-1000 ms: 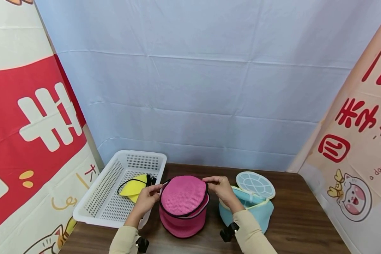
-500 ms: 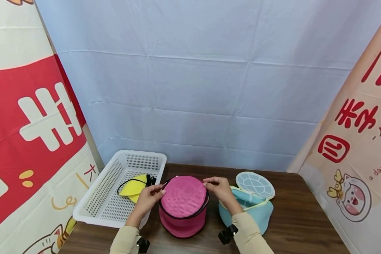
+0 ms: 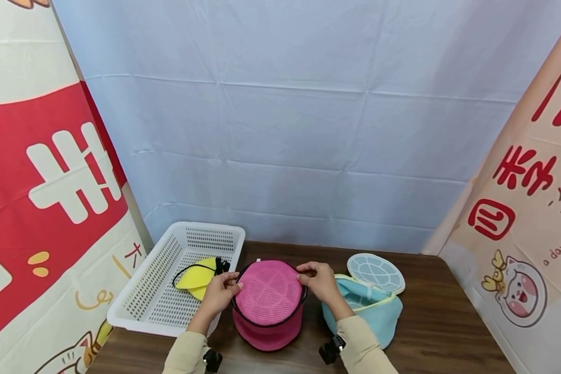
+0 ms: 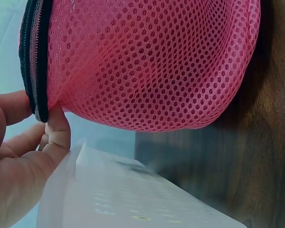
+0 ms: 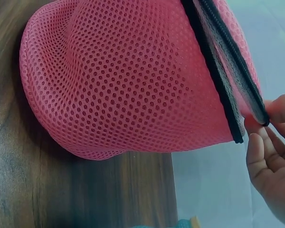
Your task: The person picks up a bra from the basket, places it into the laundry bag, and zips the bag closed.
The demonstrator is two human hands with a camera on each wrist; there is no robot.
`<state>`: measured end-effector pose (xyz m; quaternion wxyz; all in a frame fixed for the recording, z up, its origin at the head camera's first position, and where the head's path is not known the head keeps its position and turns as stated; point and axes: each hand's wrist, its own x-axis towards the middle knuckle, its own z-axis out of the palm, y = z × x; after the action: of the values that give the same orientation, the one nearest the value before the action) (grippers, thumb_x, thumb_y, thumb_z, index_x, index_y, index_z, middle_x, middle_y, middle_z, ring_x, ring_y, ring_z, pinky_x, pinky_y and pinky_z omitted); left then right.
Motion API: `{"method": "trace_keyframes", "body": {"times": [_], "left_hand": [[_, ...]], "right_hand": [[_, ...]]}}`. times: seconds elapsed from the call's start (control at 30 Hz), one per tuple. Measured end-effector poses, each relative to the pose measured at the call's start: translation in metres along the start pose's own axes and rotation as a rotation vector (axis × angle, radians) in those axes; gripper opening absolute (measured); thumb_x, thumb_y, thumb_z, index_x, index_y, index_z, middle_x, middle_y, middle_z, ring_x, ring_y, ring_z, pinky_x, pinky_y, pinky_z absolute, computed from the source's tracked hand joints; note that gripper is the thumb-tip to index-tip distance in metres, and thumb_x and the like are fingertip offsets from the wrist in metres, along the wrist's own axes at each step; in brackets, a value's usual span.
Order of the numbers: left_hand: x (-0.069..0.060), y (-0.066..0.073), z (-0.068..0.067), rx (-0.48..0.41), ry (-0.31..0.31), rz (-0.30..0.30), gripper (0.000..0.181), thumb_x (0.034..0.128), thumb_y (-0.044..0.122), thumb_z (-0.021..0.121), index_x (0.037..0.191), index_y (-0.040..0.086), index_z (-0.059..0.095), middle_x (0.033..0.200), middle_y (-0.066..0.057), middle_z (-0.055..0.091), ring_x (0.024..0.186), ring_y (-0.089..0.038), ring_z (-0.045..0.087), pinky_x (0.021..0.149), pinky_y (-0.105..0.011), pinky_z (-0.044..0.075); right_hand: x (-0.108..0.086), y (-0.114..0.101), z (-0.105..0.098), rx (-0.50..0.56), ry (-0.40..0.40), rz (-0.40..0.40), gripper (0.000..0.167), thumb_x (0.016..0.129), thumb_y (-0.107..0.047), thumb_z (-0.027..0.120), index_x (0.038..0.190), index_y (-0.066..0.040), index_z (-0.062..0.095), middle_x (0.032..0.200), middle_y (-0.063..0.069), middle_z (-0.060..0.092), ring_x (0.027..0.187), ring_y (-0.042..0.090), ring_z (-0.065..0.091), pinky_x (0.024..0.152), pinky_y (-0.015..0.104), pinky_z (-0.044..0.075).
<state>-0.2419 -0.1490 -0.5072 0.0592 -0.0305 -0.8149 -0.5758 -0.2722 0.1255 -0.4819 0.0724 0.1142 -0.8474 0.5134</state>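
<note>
A round pink mesh laundry bag (image 3: pixel 267 335) with black trim stands on the wooden table between my hands, its lid (image 3: pixel 268 293) lying over the top. My left hand (image 3: pixel 216 296) pinches the rim at the left, where the left wrist view shows lid and rim edges (image 4: pixel 38 61) close together. On the other side, my right hand (image 3: pixel 323 284) pinches the lid's edge. A narrow gap parts the two zipper edges (image 5: pixel 223 71) in the right wrist view. I cannot see the zipper pull.
Left of the bag is a white perforated basket (image 3: pixel 142 324) with a folded yellow bag (image 3: pixel 197 278) and black cord in it. At right sits a light blue bag (image 3: pixel 385 319), its round lid (image 3: pixel 376 272) flipped back. A blue curtain (image 3: pixel 280 130) hangs behind the table.
The pink lid has come down toward the front over the rim, and the gap seen at its front right has closed from the head view. Both hands have shifted only slightly.
</note>
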Motion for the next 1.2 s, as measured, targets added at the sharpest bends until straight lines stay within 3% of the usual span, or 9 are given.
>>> {"method": "trace_keyframes", "body": {"times": [0.07, 0.17, 0.3, 0.5, 0.63, 0.87, 1.07, 1.2], "left_hand": [[-0.001, 0.001, 0.0, -0.008, -0.004, 0.0, 0.035, 0.084, 0.002, 0.066, 0.113, -0.014, 0.057, 0.084, -0.011, 0.058, 0.074, -0.018, 0.054, 0.062, -0.026, 0.048], [-0.002, 0.005, 0.0, -0.01, -0.01, 0.008, 0.034, 0.0844, 0.001, 0.064, 0.113, -0.015, 0.057, 0.085, -0.012, 0.058, 0.075, -0.02, 0.053, 0.063, -0.026, 0.047], [-0.002, 0.005, 0.0, 0.01, -0.004, 0.023, 0.032, 0.0844, 0.0, 0.064, 0.113, -0.013, 0.058, 0.085, -0.011, 0.058, 0.075, -0.019, 0.053, 0.063, -0.026, 0.046], [0.0, -0.001, 0.002, 0.046, -0.009, 0.024, 0.032, 0.085, 0.001, 0.064, 0.114, -0.01, 0.059, 0.086, -0.01, 0.058, 0.075, -0.02, 0.053, 0.064, -0.029, 0.047], [0.001, 0.001, 0.005, 0.064, -0.034, 0.026, 0.031, 0.0862, 0.002, 0.063, 0.115, -0.008, 0.059, 0.085, -0.008, 0.058, 0.075, -0.018, 0.053, 0.065, -0.029, 0.047], [0.004, 0.004, 0.007, 0.074, -0.03, 0.021, 0.028, 0.086, 0.001, 0.063, 0.113, -0.005, 0.061, 0.083, -0.007, 0.058, 0.074, -0.019, 0.053, 0.065, -0.031, 0.047], [0.006, 0.003, 0.007, 0.093, -0.019, 0.032, 0.028, 0.0855, 0.001, 0.063, 0.113, -0.005, 0.061, 0.083, -0.006, 0.059, 0.073, -0.018, 0.054, 0.064, -0.03, 0.047], [0.005, 0.002, 0.007, 0.107, -0.019, 0.043, 0.028, 0.085, 0.001, 0.064, 0.112, -0.006, 0.061, 0.082, -0.006, 0.059, 0.073, -0.018, 0.055, 0.063, -0.029, 0.048]], "right_hand": [[0.0, 0.001, 0.0, 0.03, 0.002, -0.008, 0.013, 0.08, -0.005, 0.071, 0.093, -0.003, 0.071, 0.079, 0.003, 0.066, 0.063, 0.013, 0.058, 0.054, 0.027, 0.047], [0.0, -0.005, -0.002, 0.117, -0.025, 0.003, 0.02, 0.086, -0.007, 0.066, 0.104, 0.001, 0.067, 0.09, 0.008, 0.066, 0.077, 0.018, 0.061, 0.063, 0.03, 0.049], [0.002, -0.012, -0.005, 0.263, -0.128, 0.093, 0.032, 0.094, -0.007, 0.053, 0.123, 0.007, 0.054, 0.113, 0.024, 0.057, 0.103, 0.035, 0.055, 0.078, 0.044, 0.048], [0.014, 0.015, 0.012, 0.381, -0.222, 0.139, 0.038, 0.099, -0.01, 0.043, 0.131, 0.01, 0.044, 0.127, 0.032, 0.046, 0.121, 0.041, 0.041, 0.095, 0.048, 0.036], [0.02, 0.032, 0.02, 0.432, -0.262, 0.15, 0.04, 0.101, -0.014, 0.039, 0.133, 0.009, 0.043, 0.128, 0.029, 0.046, 0.118, 0.035, 0.045, 0.094, 0.043, 0.038], [0.027, 0.036, 0.025, 0.527, -0.256, 0.204, 0.035, 0.096, -0.003, 0.041, 0.127, 0.01, 0.05, 0.126, 0.025, 0.05, 0.093, 0.015, 0.058, 0.075, 0.028, 0.047], [0.026, 0.032, 0.022, 0.487, -0.187, 0.181, 0.029, 0.089, 0.009, 0.045, 0.115, 0.015, 0.057, 0.111, 0.022, 0.06, 0.085, 0.013, 0.058, 0.069, 0.026, 0.048], [0.025, 0.033, 0.02, 0.432, -0.165, 0.186, 0.024, 0.086, 0.011, 0.05, 0.107, 0.017, 0.06, 0.105, 0.023, 0.062, 0.087, 0.019, 0.059, 0.069, 0.027, 0.048]]}}
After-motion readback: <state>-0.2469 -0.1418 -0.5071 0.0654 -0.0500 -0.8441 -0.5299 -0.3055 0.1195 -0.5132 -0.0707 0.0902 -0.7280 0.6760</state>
